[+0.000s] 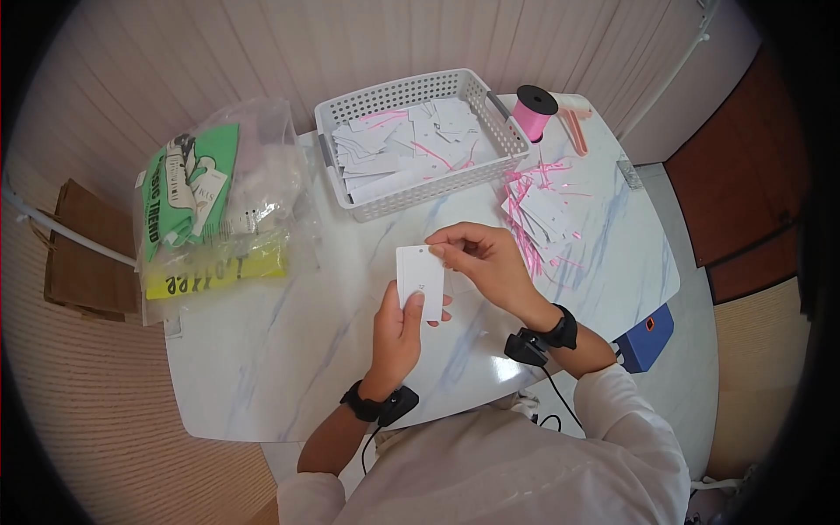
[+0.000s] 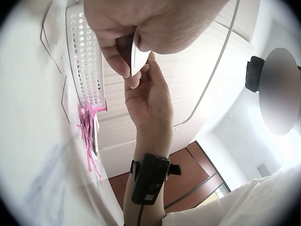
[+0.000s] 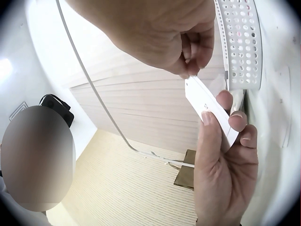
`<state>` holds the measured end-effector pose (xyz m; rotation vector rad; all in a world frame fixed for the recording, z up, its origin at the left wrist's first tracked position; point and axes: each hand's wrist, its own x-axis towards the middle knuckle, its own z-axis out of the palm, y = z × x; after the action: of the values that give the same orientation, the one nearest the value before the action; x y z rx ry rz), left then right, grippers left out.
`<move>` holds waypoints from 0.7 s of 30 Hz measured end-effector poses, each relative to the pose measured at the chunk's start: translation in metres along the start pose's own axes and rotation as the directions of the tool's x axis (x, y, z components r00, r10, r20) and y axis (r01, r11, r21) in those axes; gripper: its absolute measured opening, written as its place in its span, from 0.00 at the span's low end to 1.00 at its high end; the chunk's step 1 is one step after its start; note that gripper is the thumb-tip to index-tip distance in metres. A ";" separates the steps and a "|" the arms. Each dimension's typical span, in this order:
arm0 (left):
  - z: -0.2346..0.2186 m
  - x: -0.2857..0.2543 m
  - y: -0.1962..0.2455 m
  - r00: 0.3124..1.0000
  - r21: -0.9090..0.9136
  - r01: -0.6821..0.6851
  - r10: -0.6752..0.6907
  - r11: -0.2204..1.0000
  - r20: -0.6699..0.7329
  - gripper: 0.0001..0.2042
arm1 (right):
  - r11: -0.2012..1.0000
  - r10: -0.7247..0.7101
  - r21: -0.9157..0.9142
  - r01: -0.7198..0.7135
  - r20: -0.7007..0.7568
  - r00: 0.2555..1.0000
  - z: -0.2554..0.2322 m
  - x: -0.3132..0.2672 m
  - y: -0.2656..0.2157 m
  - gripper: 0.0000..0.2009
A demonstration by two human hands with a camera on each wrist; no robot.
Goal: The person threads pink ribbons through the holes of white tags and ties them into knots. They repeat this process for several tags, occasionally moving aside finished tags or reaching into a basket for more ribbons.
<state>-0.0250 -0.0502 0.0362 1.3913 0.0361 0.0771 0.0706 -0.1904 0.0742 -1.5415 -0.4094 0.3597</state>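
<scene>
White hang tags (image 1: pixel 418 269) with a small hole near the top stand over the table, held between both hands. My left hand (image 1: pixel 398 337) grips their lower part, thumb on the front face and fingers behind. At the top right corner, my right hand (image 1: pixel 492 267) pinches the edge between thumb and index finger. From the right wrist view, the tags (image 3: pixel 201 96) look like a thin stack with slightly offset edges. The left wrist view shows them nearly edge-on, partly hidden behind the left hand (image 2: pixel 164 23).
Behind the hands stands a grey perforated basket (image 1: pixel 437 185) of loose white tags. To its right are a pink ribbon spool (image 1: pixel 530 121), a pink-handled roller (image 1: pixel 574 131) and a pile of tags with pink ribbons (image 1: pixel 538 214). Plastic-bagged clothes (image 1: pixel 214 201) lie at left.
</scene>
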 end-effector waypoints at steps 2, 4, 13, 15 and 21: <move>0.001 0.000 0.000 1.000 -0.006 0.003 -0.003 1.000 0.002 0.13 | 1.000 0.002 0.010 -0.002 0.004 1.000 -0.001 0.000 0.002 0.08; 0.001 0.000 0.000 1.000 -0.002 0.008 -0.008 1.000 0.004 0.13 | 1.000 0.007 0.008 -0.007 0.010 1.000 -0.002 0.000 0.003 0.08; 0.000 -0.001 -0.001 0.999 0.042 0.005 -0.006 0.999 0.032 0.13 | 0.977 0.021 -0.214 -0.003 0.082 0.996 -0.008 0.001 -0.006 0.04; 0.000 -0.001 -0.002 0.999 0.046 -0.004 0.002 0.999 0.037 0.13 | 0.966 0.009 -0.257 0.014 0.091 0.996 -0.009 0.000 -0.010 0.04; -0.001 -0.001 -0.003 0.995 0.075 0.012 -0.020 0.997 0.098 0.14 | 0.953 -0.014 -0.296 0.056 0.141 0.990 -0.018 0.000 -0.009 0.05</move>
<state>-0.0262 -0.0497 0.0326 1.4678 -0.0325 -0.0065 0.0789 -0.2058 0.0833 -1.8083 -0.6218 0.3908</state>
